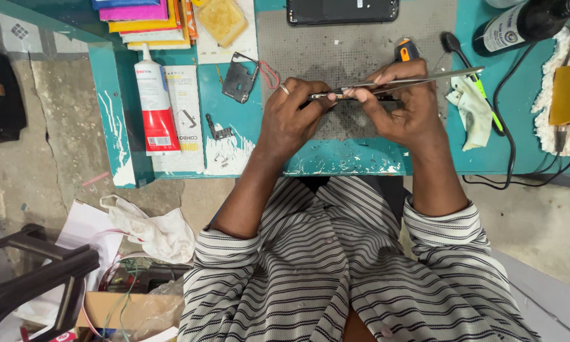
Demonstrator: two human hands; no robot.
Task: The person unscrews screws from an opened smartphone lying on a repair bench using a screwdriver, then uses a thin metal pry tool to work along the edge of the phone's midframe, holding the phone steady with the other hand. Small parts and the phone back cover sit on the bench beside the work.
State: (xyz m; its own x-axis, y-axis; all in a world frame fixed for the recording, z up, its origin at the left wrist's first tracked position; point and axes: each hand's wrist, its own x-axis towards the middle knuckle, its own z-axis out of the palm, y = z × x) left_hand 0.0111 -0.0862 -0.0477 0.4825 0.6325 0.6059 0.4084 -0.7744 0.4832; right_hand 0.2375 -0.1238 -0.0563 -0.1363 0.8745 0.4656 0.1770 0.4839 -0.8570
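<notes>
Both hands meet over the grey mat [354, 54] at twelve o'clock. I see the left hand [291, 117] pinching one end of a thin dark phone part [328, 96], held edge-on; the right hand [402, 101] grips its other end and long metal tweezers [424, 78]. It looks light, stiff, fragile; I'd hold only its edges.

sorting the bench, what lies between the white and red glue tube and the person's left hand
In the head view, between the white and red glue tube and the left hand lie a white printed packet, a small dark bracket and a dark phone frame piece.
</notes>
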